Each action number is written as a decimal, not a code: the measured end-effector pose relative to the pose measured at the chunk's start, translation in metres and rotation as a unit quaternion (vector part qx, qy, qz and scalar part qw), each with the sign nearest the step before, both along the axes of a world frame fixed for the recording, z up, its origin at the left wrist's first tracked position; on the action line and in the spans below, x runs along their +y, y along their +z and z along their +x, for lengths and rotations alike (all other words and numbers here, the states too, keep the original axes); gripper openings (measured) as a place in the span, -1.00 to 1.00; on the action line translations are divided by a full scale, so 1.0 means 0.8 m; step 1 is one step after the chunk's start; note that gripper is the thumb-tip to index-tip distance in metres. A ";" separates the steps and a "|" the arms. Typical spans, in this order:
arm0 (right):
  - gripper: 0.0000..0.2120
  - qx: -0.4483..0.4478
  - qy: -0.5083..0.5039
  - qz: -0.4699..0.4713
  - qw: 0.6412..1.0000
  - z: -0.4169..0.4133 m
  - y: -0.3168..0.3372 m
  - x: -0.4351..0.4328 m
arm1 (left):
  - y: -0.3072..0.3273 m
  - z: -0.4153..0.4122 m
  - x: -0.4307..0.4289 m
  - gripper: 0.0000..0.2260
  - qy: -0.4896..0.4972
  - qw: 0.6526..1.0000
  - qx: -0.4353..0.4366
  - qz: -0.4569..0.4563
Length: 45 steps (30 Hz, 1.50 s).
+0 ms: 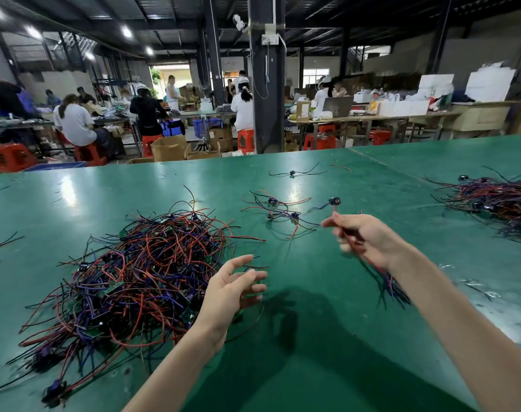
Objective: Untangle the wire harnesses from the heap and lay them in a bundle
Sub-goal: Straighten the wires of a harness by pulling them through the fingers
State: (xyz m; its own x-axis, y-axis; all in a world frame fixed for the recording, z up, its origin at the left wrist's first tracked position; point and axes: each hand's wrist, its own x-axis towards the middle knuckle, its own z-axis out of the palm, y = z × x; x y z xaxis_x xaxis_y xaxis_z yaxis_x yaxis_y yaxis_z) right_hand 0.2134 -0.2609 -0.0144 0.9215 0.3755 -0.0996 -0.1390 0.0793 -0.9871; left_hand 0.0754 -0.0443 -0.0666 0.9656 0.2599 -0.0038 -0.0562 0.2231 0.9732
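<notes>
A tangled heap of red, black and purple wire harnesses point(134, 275) lies on the green table point(312, 322) at my left. My left hand point(232, 289) hovers open just right of the heap, fingers spread, holding nothing. My right hand point(363, 236) is raised above the table and grips a wire harness point(334, 201); its dark connector sticks up past my fingers and its red and dark wire ends hang down below my wrist. Its motion blurs it a little.
A few separated harnesses point(280, 212) lie beyond my hands, and one more point(295, 173) farther back. A second pile of harnesses point(500, 200) sits at the far right edge. Plastic scraps point(473, 286) lie right of my forearm. People work at benches beyond the table.
</notes>
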 end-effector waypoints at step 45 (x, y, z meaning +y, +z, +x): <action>-0.96 -0.509 -0.134 -0.553 0.646 -0.054 -0.101 0.067 | -0.008 -0.014 -0.008 -0.80 0.038 0.843 -0.223 0.487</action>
